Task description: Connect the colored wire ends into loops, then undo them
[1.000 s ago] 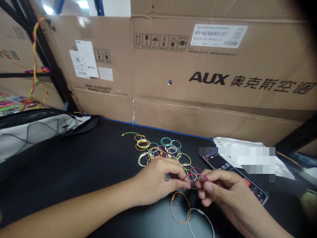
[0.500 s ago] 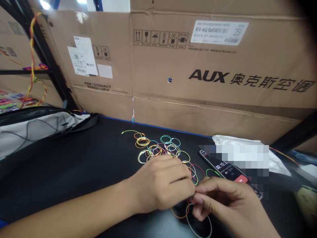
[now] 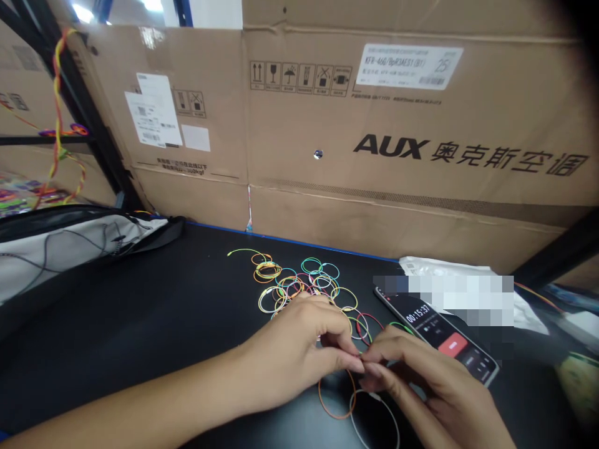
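My left hand [image 3: 304, 352] is closed in a pinch, thumb and forefinger tips together. My right hand [image 3: 428, 380] also pinches, and its fingertips meet those of the left. Whatever sits between them is mostly covered; only a tiny bit shows. Just below the fingers are an orange wire ring [image 3: 319, 399] and a grey wire ring [image 3: 397, 419] with a small clasp, seemingly on the black tabletop. Beyond my left hand lies a loose pile of thin coloured wire rings [image 3: 269, 272], partly hidden by the hand. A green wire ring [image 3: 397, 323] shows behind my right fingers.
A phone [image 3: 433, 329] with a running timer lies to the right, beside a white plastic package [image 3: 528, 312]. Large cardboard [image 3: 299, 125] stands along the back edge. At left are a grey-and-black bag [image 3: 84, 243] and a black rack post [image 3: 103, 137] with a hanging red-yellow cord [image 3: 58, 93].
My left hand has turned so that its thumb and forefinger pinch now shows. My right hand has shifted slightly, uncovering more of the phone. The rings have stayed put.
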A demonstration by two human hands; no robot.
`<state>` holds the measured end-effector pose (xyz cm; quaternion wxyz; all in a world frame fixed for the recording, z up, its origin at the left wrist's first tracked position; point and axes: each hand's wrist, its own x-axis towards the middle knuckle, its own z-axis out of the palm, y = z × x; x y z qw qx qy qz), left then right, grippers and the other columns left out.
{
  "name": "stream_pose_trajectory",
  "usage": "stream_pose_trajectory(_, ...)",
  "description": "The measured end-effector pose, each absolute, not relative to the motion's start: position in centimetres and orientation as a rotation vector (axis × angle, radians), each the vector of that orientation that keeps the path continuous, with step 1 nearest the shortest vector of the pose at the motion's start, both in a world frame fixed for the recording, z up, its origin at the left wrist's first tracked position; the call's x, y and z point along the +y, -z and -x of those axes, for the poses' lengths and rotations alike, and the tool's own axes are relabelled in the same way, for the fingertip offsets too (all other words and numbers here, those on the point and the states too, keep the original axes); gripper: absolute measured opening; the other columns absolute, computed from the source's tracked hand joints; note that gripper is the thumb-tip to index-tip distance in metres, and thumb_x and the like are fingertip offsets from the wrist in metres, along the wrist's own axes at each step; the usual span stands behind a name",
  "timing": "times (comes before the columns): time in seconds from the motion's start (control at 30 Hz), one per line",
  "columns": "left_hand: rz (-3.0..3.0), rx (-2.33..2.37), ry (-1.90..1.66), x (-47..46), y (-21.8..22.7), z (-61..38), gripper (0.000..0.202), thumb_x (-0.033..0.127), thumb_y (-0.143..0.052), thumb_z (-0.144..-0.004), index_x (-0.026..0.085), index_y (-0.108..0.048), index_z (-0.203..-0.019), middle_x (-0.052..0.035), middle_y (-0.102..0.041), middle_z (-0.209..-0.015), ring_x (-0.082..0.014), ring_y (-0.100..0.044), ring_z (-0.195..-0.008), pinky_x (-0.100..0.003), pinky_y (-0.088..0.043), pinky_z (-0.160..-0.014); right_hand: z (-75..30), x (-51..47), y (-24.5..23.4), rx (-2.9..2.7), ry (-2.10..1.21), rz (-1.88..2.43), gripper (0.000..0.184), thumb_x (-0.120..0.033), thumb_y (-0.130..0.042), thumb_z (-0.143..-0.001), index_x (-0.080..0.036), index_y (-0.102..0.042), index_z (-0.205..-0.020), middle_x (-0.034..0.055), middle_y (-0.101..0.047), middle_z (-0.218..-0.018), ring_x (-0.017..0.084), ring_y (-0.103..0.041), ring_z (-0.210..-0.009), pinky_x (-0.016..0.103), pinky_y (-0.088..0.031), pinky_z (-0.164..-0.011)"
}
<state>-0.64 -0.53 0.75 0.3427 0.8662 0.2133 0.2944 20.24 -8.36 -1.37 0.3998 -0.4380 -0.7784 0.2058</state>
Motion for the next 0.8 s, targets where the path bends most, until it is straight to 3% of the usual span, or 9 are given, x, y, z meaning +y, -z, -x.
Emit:
stream_pose_trajectory(0.13, -1.987, 0.680, -0.485, -0.6, -0.8, 0.7, 0.011, 0.023, -0.078, -0.088, 0.018, -0.073, -0.080, 0.0030, -0.070, -0.074, -0.0138, -0.065, -0.075, -0.027, -0.048, -0.074, -20.3, -7.9, 1.7, -2.076, -0.349, 0.995, 0.022, -0.006, -0.058, -0.096, -0.027, -0.066, -0.101, -0.0015, -0.072, -0.085, 0.013, -0.069, -0.071, 0.019, -0.055, -0.065)
stream_pose_trajectory(0.23, -2.298, 0.673, -0.706, -1.0, -0.6, 0.6, 0.005, 0.021, -0.075, -0.092, 0.019, -0.074, -0.088, 0.0014, -0.072, -0.082, -0.0164, -0.063, -0.084, -0.033, -0.046, -0.084, -20.5, -7.8, 1.7, -1.992, -0.387, 1.032, 0.021, -0.009, -0.064, -0.094, -0.028, -0.071, -0.100, -0.0011, -0.075, -0.085, 0.014, -0.072, -0.073, 0.020, -0.057, -0.067)
stream_pose_trajectory(0.33, -2.687, 0.478, -1.101, -1.5, -0.4, 0.6, 0.012, 0.017, -0.062, -0.100, 0.016, -0.072, -0.094, -0.0021, -0.071, -0.088, -0.0165, -0.057, -0.081, -0.033, -0.041, -0.078, -20.5, -7.9, 1.9, -1.694, -0.806, 1.219, 0.007, -0.025, -0.070, -0.095, -0.027, -0.074, -0.090, -0.0014, -0.075, -0.074, 0.016, -0.074, -0.065, 0.022, -0.060, -0.061)
stream_pose_trajectory(0.43, -2.860, 0.328, -1.238, -1.5, -0.2, 0.8, 0.031, 0.014, -0.046, -0.106, 0.012, -0.071, -0.086, -0.0036, -0.068, -0.081, -0.0156, -0.052, -0.073, -0.033, -0.038, -0.068, -20.3, -7.8, 2.4, -1.401, -1.230, 1.283, 0.014, -0.038, -0.079, -0.088, -0.025, -0.075, -0.088, -0.0008, -0.075, -0.068, 0.018, -0.076, -0.062, 0.024, -0.063, -0.059)
stream_pose_trajectory(0.53, -2.900, 0.359, -1.238, -1.4, 0.1, 0.7, 0.040, 0.014, -0.042, -0.107, 0.013, -0.066, -0.075, -0.0026, -0.062, -0.072, -0.0153, -0.047, -0.068, -0.032, -0.037, -0.064, -20.1, -7.9, 2.7, -1.345, -1.327, 1.294, 0.019, -0.041, -0.081, -0.086, -0.023, -0.076, -0.090, 0.0004, -0.075, -0.071, 0.019, -0.077, -0.065, 0.026, -0.065, -0.062)
stream_pose_trajectory(0.67, -2.467, 0.552, -1.054, -1.2, 0.7, 0.2, 0.026, 0.019, -0.060, -0.100, 0.016, -0.067, -0.075, 0.0008, -0.061, -0.070, -0.0128, -0.049, -0.067, -0.028, -0.040, -0.063, -19.9, -8.3, 2.4, -1.579, -1.005, 1.264, 0.017, -0.037, -0.068, -0.097, -0.023, -0.074, -0.089, 0.0019, -0.073, -0.077, 0.018, -0.074, -0.068, 0.024, -0.063, -0.063)
stream_pose_trajectory(0.8, -1.656, 0.724, -0.597, -0.4, 1.0, 0.0, 0.025, 0.032, -0.088, -0.074, 0.016, -0.070, -0.072, 0.0038, -0.064, -0.065, -0.0091, -0.052, -0.059, -0.023, -0.039, -0.057, -19.8, -8.6, 2.2, -1.887, -0.429, 1.130, 0.018, -0.025, -0.055, -0.103, -0.026, -0.069, -0.092, 0.0010, -0.071, -0.076, 0.015, -0.071, -0.064, 0.021, -0.059, -0.059)
